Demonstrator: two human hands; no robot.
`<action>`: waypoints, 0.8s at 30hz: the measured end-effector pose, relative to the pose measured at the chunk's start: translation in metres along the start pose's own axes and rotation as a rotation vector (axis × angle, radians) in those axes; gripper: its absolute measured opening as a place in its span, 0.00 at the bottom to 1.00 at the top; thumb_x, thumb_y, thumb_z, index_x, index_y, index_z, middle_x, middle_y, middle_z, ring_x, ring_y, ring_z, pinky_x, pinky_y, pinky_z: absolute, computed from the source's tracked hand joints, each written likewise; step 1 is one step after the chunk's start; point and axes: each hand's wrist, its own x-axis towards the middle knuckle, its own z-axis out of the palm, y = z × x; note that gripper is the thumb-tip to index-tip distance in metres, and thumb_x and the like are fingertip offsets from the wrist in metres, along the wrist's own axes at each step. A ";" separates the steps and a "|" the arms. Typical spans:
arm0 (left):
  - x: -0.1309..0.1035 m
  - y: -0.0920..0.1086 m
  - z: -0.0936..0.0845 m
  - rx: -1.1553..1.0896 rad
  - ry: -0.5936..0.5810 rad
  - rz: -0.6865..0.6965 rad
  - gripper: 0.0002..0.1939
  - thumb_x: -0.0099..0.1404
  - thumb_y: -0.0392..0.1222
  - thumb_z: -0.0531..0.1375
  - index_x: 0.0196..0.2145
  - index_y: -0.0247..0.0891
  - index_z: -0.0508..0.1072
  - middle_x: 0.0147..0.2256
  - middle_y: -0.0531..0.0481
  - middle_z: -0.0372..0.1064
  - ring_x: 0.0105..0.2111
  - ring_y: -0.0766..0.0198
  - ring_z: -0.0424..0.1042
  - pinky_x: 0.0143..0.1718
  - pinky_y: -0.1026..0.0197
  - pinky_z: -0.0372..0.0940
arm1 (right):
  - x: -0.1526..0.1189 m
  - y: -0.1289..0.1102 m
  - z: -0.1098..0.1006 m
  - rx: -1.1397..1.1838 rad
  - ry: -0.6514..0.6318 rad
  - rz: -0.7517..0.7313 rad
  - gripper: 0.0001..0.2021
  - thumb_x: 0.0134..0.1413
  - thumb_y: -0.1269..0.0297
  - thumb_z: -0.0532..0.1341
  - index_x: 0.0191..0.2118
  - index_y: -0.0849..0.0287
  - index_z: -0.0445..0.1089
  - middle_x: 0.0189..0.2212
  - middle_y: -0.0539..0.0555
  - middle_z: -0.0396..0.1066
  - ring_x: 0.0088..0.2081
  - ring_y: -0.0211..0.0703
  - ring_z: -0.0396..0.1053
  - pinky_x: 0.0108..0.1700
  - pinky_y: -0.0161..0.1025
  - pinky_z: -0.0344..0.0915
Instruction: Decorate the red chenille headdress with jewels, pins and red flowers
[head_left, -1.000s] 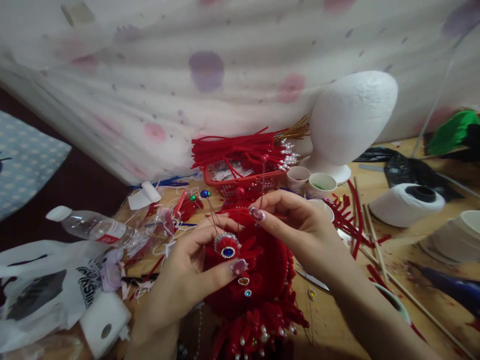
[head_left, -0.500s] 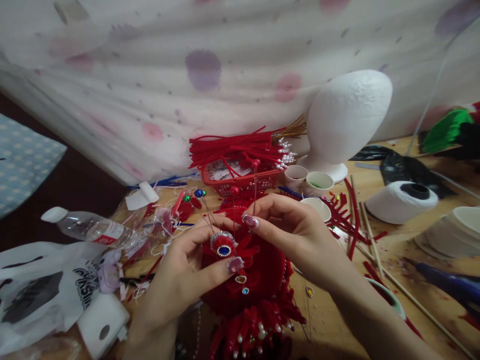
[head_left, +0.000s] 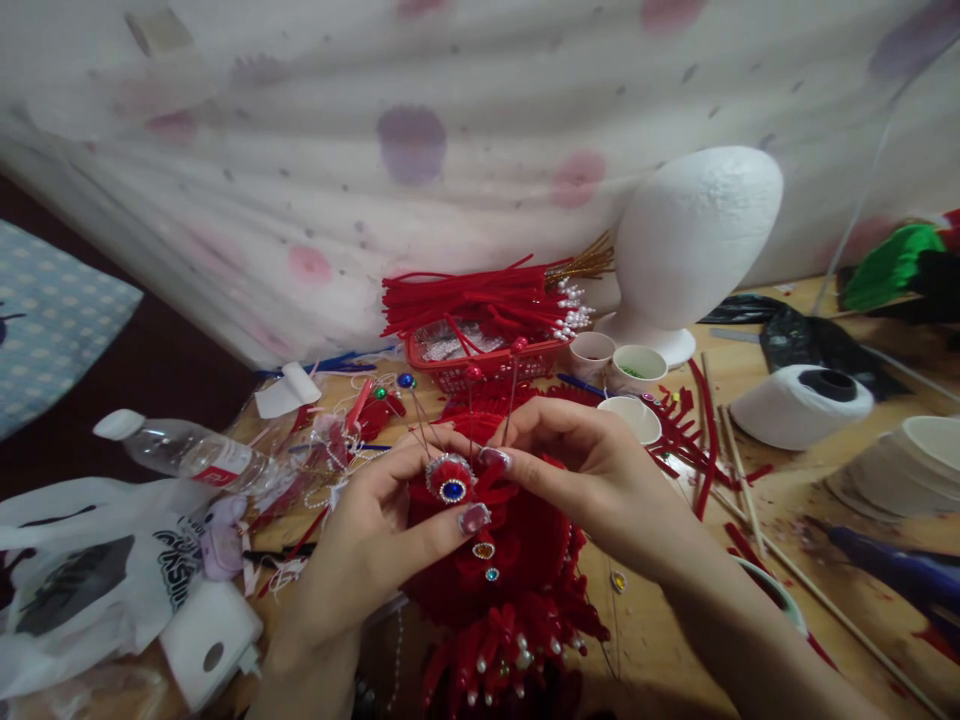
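My left hand (head_left: 367, 540) is closed round a red fuzzy ornament (head_left: 452, 466) with a blue gem set in sparkling stones. Thin wire stems rise from behind the ornament, tipped with a blue bead (head_left: 406, 381), a green bead (head_left: 381, 393) and a red bead (head_left: 473, 371). Close beside it, my right hand (head_left: 592, 470) pinches the lower part of a wire stem topped by another red bead (head_left: 518, 344). Beneath both hands lies a large red velvet headpiece (head_left: 517, 550), with an orange gem (head_left: 484, 550), a small light-blue gem (head_left: 492, 575) and pearl-tipped red loops. My hands hide its upper part.
Behind stands a red basket (head_left: 487, 365) piled with red fuzzy stems. At right are a white foam head (head_left: 697, 240), paper cups (head_left: 637, 365), a thread cone (head_left: 795, 405), sticks and a blue glue gun (head_left: 892, 570). A plastic bottle (head_left: 180, 450) and bag (head_left: 67, 580) lie left.
My right fingertips have moved slightly down and left, closer to the ornament, and the red-beaked wire's top sits lower. My left hand keeps its hold, and the view has shifted slightly.
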 end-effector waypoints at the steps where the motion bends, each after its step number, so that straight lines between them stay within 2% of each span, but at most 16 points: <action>1: 0.000 -0.001 0.000 -0.008 -0.002 0.002 0.11 0.57 0.42 0.70 0.39 0.42 0.80 0.45 0.48 0.71 0.46 0.57 0.72 0.47 0.59 0.69 | 0.000 0.000 0.000 0.001 -0.002 -0.002 0.07 0.56 0.64 0.63 0.30 0.60 0.70 0.26 0.48 0.69 0.28 0.34 0.64 0.30 0.33 0.59; 9: 0.001 -0.003 -0.001 -0.021 0.014 -0.015 0.12 0.56 0.42 0.71 0.40 0.44 0.80 0.46 0.51 0.73 0.53 0.56 0.69 0.56 0.58 0.62 | 0.001 0.006 -0.005 -0.026 -0.049 -0.003 0.07 0.54 0.65 0.65 0.28 0.60 0.70 0.24 0.46 0.68 0.27 0.33 0.62 0.28 0.32 0.56; 15: 0.001 -0.001 0.000 -0.018 0.031 -0.036 0.13 0.55 0.42 0.71 0.39 0.44 0.80 0.46 0.52 0.75 0.48 0.60 0.72 0.50 0.61 0.65 | 0.002 0.006 -0.006 -0.019 -0.069 0.005 0.07 0.53 0.63 0.65 0.28 0.60 0.71 0.24 0.47 0.70 0.27 0.34 0.64 0.30 0.32 0.59; 21: 0.001 -0.001 0.002 -0.039 0.042 -0.039 0.16 0.55 0.42 0.70 0.43 0.42 0.78 0.43 0.50 0.78 0.46 0.58 0.74 0.49 0.59 0.67 | 0.002 0.011 -0.007 0.045 -0.054 0.027 0.07 0.54 0.60 0.66 0.35 0.58 0.77 0.32 0.51 0.78 0.32 0.37 0.71 0.36 0.35 0.66; 24: 0.002 -0.003 0.001 -0.001 0.041 -0.039 0.16 0.55 0.44 0.70 0.42 0.40 0.77 0.42 0.48 0.78 0.45 0.57 0.74 0.47 0.58 0.67 | 0.002 0.015 -0.007 0.053 -0.063 0.031 0.08 0.54 0.59 0.67 0.35 0.57 0.78 0.32 0.51 0.78 0.32 0.36 0.71 0.37 0.34 0.67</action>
